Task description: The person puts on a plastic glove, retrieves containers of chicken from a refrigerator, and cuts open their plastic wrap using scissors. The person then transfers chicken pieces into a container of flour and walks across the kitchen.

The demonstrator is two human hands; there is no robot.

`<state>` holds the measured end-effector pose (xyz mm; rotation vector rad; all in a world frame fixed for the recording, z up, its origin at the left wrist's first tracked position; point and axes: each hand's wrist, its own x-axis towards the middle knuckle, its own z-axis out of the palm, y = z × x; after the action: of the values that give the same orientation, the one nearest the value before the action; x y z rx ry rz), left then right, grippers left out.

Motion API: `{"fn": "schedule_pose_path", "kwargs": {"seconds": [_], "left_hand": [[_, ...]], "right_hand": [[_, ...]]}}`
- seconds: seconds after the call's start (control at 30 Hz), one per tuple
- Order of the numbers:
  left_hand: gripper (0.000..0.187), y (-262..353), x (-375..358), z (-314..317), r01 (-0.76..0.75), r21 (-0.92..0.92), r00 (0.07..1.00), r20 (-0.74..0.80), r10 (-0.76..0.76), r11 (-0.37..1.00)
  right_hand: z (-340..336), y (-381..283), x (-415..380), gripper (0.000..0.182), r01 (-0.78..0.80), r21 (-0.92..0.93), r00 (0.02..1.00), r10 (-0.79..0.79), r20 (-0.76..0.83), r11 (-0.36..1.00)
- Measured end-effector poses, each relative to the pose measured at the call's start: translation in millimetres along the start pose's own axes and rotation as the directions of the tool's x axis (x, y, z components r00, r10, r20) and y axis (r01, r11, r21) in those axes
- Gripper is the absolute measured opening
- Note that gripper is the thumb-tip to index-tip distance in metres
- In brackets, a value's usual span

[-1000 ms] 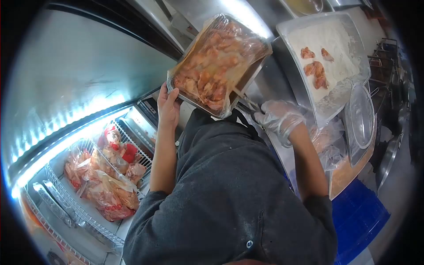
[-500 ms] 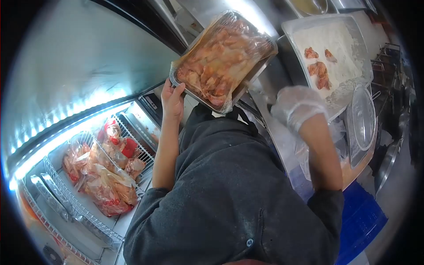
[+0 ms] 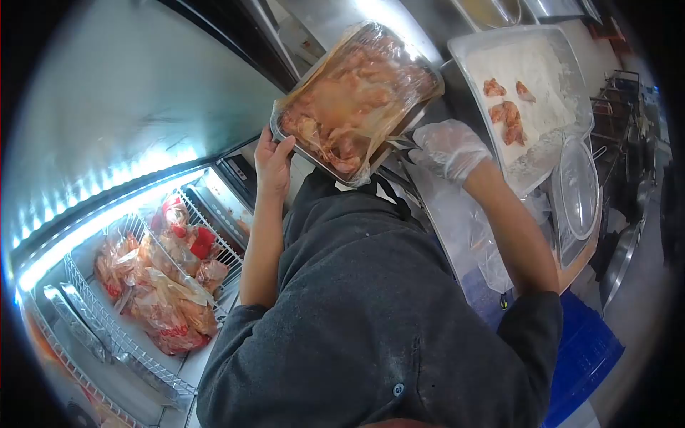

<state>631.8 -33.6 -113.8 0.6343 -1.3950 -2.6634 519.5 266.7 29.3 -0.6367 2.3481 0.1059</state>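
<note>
A metal pan (image 3: 399, 127) of marinated chicken pieces, covered with clear plastic wrap (image 3: 357, 85), is held up in front of me. My bare left hand (image 3: 272, 162) grips its near left corner from below. My right hand (image 3: 449, 148), in a clear plastic glove, touches the pan's right edge at the wrap. Beyond it lies a large tray of white flour (image 3: 531, 64) with a few coated chicken pieces (image 3: 505, 114) on top.
An open lit cooler at lower left has wire racks (image 3: 128, 342) holding bagged chicken (image 3: 164, 299). A clear lid (image 3: 576, 196) and plastic sheeting (image 3: 464, 235) lie on the steel counter. A blue crate (image 3: 581, 349) stands at lower right.
My right hand rose from the counter and came up to the pan's right edge. The pan shifted slightly left while my left hand kept its grip.
</note>
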Motion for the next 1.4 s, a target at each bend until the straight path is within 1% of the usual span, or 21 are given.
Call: {"fn": "schedule_pose_path", "kwargs": {"seconds": [0.03,0.1,0.27,0.3,0.37,0.4,0.47,0.5,0.6,0.63,0.7,0.73,0.8,0.97,1.03,1.1,1.17,1.2,1.27,1.37,1.4], "left_hand": [[0.054,-0.4,-0.3,-0.2,0.014,-0.012,1.000,0.011,-0.014,1.000],[0.052,0.0,-0.5,3.6,0.000,-0.022,1.000,0.007,0.000,1.000],[0.049,2.9,-2.4,4.7,-0.011,0.019,0.999,0.042,0.010,1.000],[0.048,5.0,-3.4,7.1,-0.007,0.043,0.999,0.044,0.005,0.999],[0.048,5.3,-3.1,5.4,-0.008,0.067,0.999,0.042,0.005,0.998],[0.048,3.9,-2.2,3.0,-0.004,0.072,0.999,0.054,0.000,0.997],[0.049,2.1,-0.8,-0.3,-0.002,0.077,0.998,0.066,-0.003,0.997],[0.051,3.0,-2.9,1.7,0.007,0.082,0.999,0.047,-0.010,0.997],[0.052,1.2,-8.7,2.0,0.023,0.084,0.999,0.021,-0.025,0.996],[0.051,-0.1,-9.3,1.3,0.029,0.085,0.999,0.016,-0.031,0.996],[0.050,-2.1,-8.7,-3.3,0.037,0.076,0.999,0.024,-0.039,0.996],[0.050,-2.7,-8.6,-4.6,0.045,0.069,0.998,0.035,-0.048,0.997],[0.050,-2.0,-8.3,-4.2,0.056,0.068,0.998,0.031,-0.058,0.996],[0.049,0.0,-4.6,-6.3,0.060,0.079,0.997,0.034,-0.063,0.995],[0.049,1.6,-1.7,-8.2,0.051,0.076,0.996,0.064,-0.056,0.996],[0.049,1.0,-0.8,-8.0,0.046,0.075,0.997,0.054,-0.050,0.996],[0.049,1.0,-0.7,-7.9,0.040,0.071,0.998,0.043,-0.043,0.997],[0.050,1.6,-0.9,-7.9,0.021,0.073,0.998,0.049,-0.025,0.997],[0.052,2.3,-2.9,-8.0,0.006,0.076,0.998,0.063,-0.010,0.997],[0.052,2.9,-2.4,-8.2,0.024,0.066,0.999,0.046,-0.027,0.998],[0.052,2.6,-2.1,-9.3,0.033,0.070,0.999,0.038,-0.036,0.997]], "right_hand": [[7.8,2.0,1.5,0.032,0.060,0.077,0.996,-0.055,-0.071,0.995],[8.1,-1.6,3.8,0.034,0.051,0.066,0.997,-0.047,-0.053,0.997],[-8.7,-30.9,0.4,0.033,0.069,0.091,0.985,-0.082,0.154,0.994],[-5.8,-33.8,1.0,0.033,0.067,0.092,0.985,-0.081,0.155,0.994],[0.9,-38.9,4.6,0.035,0.160,0.054,0.986,-0.162,0.034,0.986],[-2.8,-42.8,2.6,0.035,0.164,0.053,0.986,-0.166,0.032,0.985],[-16.8,-47.8,-4.7,0.029,0.014,-0.004,0.998,-0.014,0.057,1.000],[-20.9,-45.9,-6.0,0.029,0.014,-0.005,0.998,-0.013,0.057,1.000],[-29.0,-31.9,-9.6,0.033,-0.210,-0.033,0.975,0.212,0.064,0.977],[-24.6,-25.7,-10.1,0.033,-0.210,-0.034,0.975,0.212,0.065,0.977],[-10.1,-16.1,-9.0,0.041,-0.115,0.107,0.991,0.106,0.085,0.988],[-5.6,-17.3,-9.0,0.041,-0.117,0.108,0.990,0.108,0.087,0.987],[0.4,-25.5,-8.6,0.045,-0.009,0.209,0.997,-0.006,0.073,0.978],[19.0,-50.4,8.5,0.044,0.013,0.203,1.000,-0.018,0.025,0.979],[25.4,-56.9,10.5,0.044,0.013,0.227,0.996,0.007,-0.085,0.974],[28.4,-62.0,11.7,0.043,-0.017,0.223,0.995,0.039,-0.097,0.975],[23.0,-64.3,6.1,0.042,-0.087,0.324,0.993,0.108,-0.047,0.942],[20.9,-59.4,6.7,0.042,-0.086,0.323,0.993,0.108,-0.050,0.942],[17.7,-41.9,4.6,0.044,0.026,0.202,0.983,-0.062,0.174,0.979],[-0.7,-31.5,-18.2,0.043,0.020,0.206,0.985,-0.055,0.165,0.978],[-3.3,-30.6,-22.5,0.044,-0.087,0.240,0.987,0.050,0.155,0.967]]}}
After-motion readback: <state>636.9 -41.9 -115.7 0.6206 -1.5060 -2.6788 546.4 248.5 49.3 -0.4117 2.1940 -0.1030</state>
